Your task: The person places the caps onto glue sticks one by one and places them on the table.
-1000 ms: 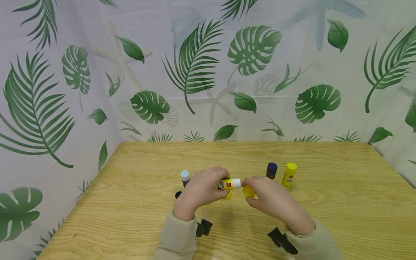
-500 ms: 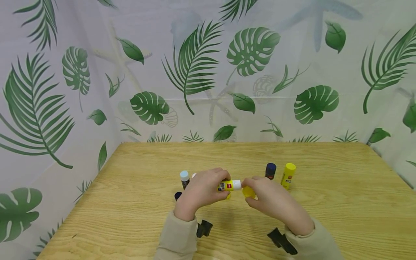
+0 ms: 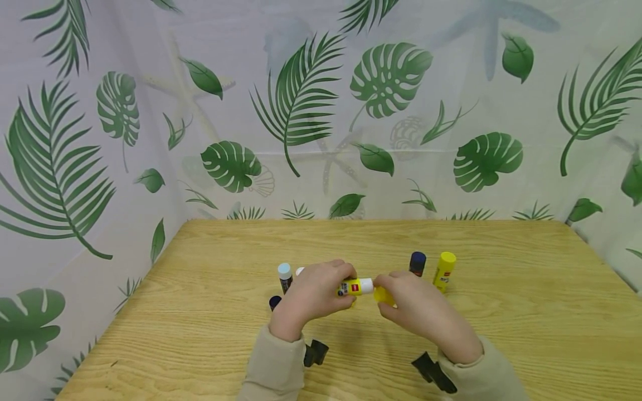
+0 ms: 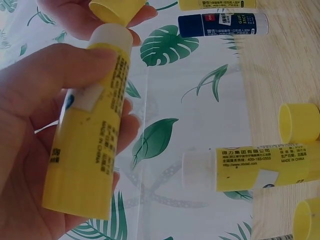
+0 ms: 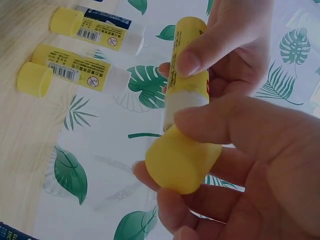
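My left hand [image 3: 316, 292] grips a yellow glue stick [image 4: 82, 155] lying sideways in the head view, its white end toward the right. The yellow cap [image 5: 175, 162] is pinched between thumb and fingers of my right hand [image 3: 423, 303]. In both wrist views the cap is at an angle right by the white end; whether they touch I cannot tell. Past the hands, an uncapped yellow glue stick [image 4: 265, 167] stands on the table with a loose yellow cap [image 4: 298, 122] beside it. My left hand hides most of that group in the head view.
On the wooden table [image 3: 200, 345], a dark blue glue stick [image 3: 417, 263] and a capped yellow glue stick [image 3: 444, 271] stand behind my right hand. A dark glue stick with a pale top [image 3: 285, 277] and a dark cap [image 3: 274, 302] are left of my left hand. A leaf-print cloth [image 3: 311, 111] hangs behind.
Both hands stay almost in place with the glue stick and the cap. The cap has turned slightly in my right hand, so less of its face shows.
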`<action>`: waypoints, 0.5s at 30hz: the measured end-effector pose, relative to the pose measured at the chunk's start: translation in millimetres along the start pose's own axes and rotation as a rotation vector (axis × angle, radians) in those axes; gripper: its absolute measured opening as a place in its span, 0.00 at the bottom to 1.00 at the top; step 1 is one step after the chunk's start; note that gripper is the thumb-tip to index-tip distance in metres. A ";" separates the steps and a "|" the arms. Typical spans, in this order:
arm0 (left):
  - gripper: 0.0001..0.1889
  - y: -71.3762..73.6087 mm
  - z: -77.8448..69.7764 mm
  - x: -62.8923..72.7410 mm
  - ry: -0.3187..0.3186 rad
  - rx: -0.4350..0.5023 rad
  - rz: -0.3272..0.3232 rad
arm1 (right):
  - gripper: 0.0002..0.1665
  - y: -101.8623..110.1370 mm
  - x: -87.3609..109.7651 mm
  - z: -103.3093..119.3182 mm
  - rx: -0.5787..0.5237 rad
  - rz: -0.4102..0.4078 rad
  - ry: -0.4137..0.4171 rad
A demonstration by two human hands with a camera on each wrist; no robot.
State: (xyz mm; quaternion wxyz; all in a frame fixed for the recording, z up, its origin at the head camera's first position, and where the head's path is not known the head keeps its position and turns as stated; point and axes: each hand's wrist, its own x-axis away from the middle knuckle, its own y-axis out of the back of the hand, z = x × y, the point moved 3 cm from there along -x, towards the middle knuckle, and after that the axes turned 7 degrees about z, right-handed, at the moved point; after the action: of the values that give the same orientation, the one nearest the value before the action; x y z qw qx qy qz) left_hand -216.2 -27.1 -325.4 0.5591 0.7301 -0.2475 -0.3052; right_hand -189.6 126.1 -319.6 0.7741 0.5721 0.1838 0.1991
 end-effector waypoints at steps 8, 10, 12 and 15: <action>0.08 0.8 -1.2 0.9 -0.014 0.019 -0.007 | 0.18 0.8 -1.6 -0.6 -0.035 -0.029 -0.014; 0.08 0.9 -1.4 1.1 -0.019 0.020 -0.014 | 0.17 0.9 -1.7 -0.8 -0.050 -0.036 -0.019; 0.08 1.0 -1.7 1.2 -0.025 0.022 -0.021 | 0.16 1.0 -2.0 -1.3 -0.070 -0.041 -0.016; 0.08 1.6 -2.7 0.7 -0.037 0.023 -0.028 | 0.15 1.0 -2.3 -2.0 -0.099 -0.038 -0.008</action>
State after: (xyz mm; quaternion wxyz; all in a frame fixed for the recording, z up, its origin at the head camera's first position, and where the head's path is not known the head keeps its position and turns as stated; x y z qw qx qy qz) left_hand -213.8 -26.2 -323.5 0.5418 0.7339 -0.2510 -0.3237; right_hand -192.7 126.8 -319.1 0.8059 0.5301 0.1816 0.1911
